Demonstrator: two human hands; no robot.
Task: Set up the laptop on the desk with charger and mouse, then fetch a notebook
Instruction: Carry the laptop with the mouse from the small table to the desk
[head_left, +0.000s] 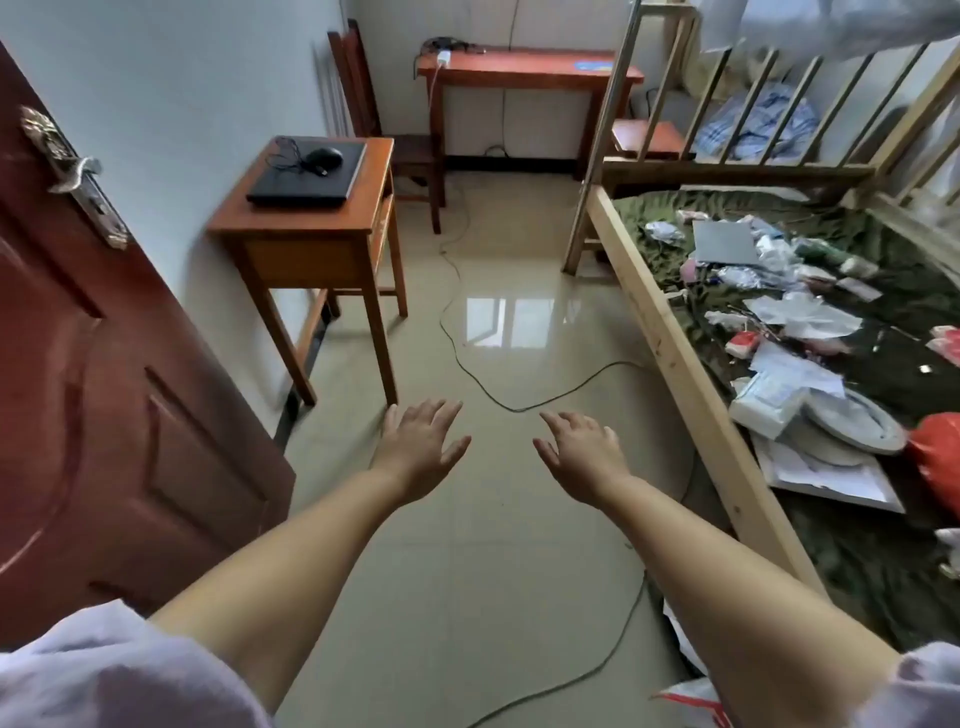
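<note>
A closed black laptop (306, 174) lies on a small wooden side table (291, 228) by the left wall. A black wired mouse (323, 156) rests on the laptop's lid with its cord coiled beside it. Farther back stands a red-brown desk (524, 67) with a white plug or charger (443, 58) at its left end. My left hand (421, 441) and my right hand (582, 457) are stretched forward over the floor, palms down, fingers spread, holding nothing. A grey flat notebook-like item (724, 241) lies on the bed.
A dark red door (104, 389) stands open at left. A wooden bed frame (670, 353) at right is strewn with papers, packets and bags. A wooden chair (363, 109) stands beside the desk. A cable (467, 358) snakes across the tiled floor.
</note>
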